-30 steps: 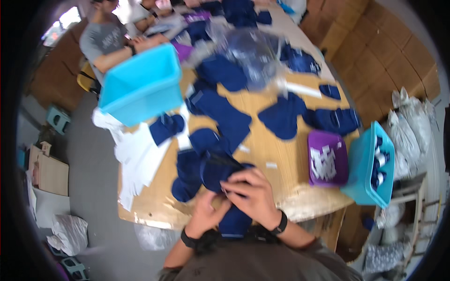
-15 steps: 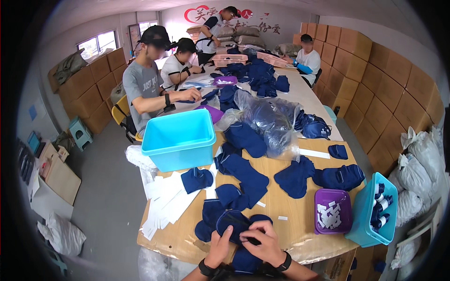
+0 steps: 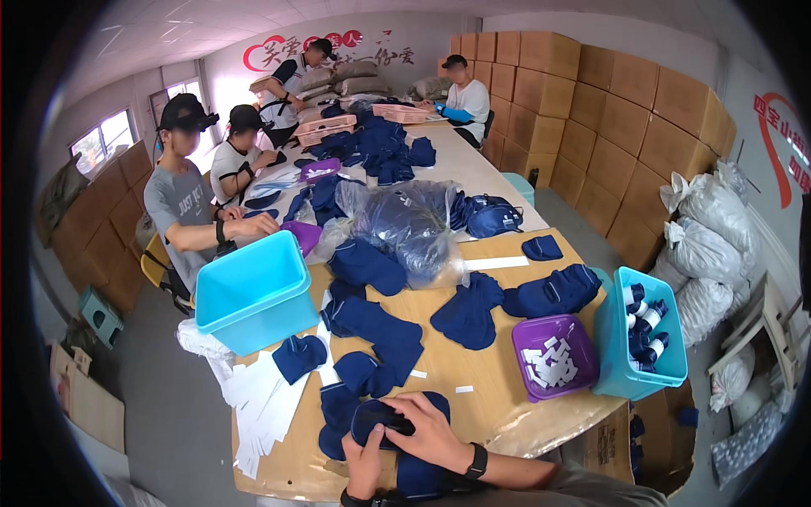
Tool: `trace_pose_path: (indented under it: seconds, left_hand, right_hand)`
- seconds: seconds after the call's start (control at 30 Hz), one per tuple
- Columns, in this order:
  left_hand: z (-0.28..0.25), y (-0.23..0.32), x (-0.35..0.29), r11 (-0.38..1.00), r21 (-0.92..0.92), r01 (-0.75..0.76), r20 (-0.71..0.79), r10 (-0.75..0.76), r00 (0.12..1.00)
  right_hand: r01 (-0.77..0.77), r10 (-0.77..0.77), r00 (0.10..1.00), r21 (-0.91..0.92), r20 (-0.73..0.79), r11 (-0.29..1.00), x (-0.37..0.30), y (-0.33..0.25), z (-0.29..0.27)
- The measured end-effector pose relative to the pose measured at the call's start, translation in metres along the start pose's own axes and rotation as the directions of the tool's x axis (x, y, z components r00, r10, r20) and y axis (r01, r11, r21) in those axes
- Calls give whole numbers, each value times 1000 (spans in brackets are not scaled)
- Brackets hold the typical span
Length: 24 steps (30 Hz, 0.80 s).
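Observation:
In front of me at the near table edge is a navy cloth cap [image 3: 367,417], tilted so its dark inside shows. My left hand [image 3: 363,463] is closed on its near rim, thumb up along the edge. My right hand [image 3: 429,433] reaches over from the right, its fingers bent into the cap's opening and gripping the cloth. More navy cloth pieces [image 3: 338,407] lie under and beside the hands, partly hidden by them. Just beyond sits another navy cap [image 3: 359,372].
Left stands a turquoise bin [image 3: 258,317] beside fanned white paper strips [image 3: 266,406]. To the right are a purple basket [image 3: 528,390] of small white labels and a turquoise bin [image 3: 655,387] holding rolled navy items. A clear plastic bag [image 3: 410,232] lies farther up; co-workers sit and stand beyond.
My view has swung to the right, so the table sits farther left in it. My right hand's fingers have shifted from the cap's right edge to inside its opening.

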<state>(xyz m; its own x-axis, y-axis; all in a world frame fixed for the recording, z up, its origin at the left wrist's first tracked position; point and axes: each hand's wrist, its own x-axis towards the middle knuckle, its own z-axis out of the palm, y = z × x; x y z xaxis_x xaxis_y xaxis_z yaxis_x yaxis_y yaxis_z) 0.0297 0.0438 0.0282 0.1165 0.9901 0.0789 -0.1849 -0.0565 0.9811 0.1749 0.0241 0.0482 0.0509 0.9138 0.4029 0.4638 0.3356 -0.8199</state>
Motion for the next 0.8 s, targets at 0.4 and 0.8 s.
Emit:
trace_pose_path:
  seconds: [0.4, 0.8]
  left_hand:
    - [-13, -13, 5, 992, 102, 75, -69, -68, 995]
    - [-6, 1, 6, 996, 93, 15, -89, -7, 996]
  right_hand:
    - [-107, 135, 986, -250, 98, 962, -1, -1, -2]
    - [381, -370, 920, -77, 128, 921, 5, -5, -7]
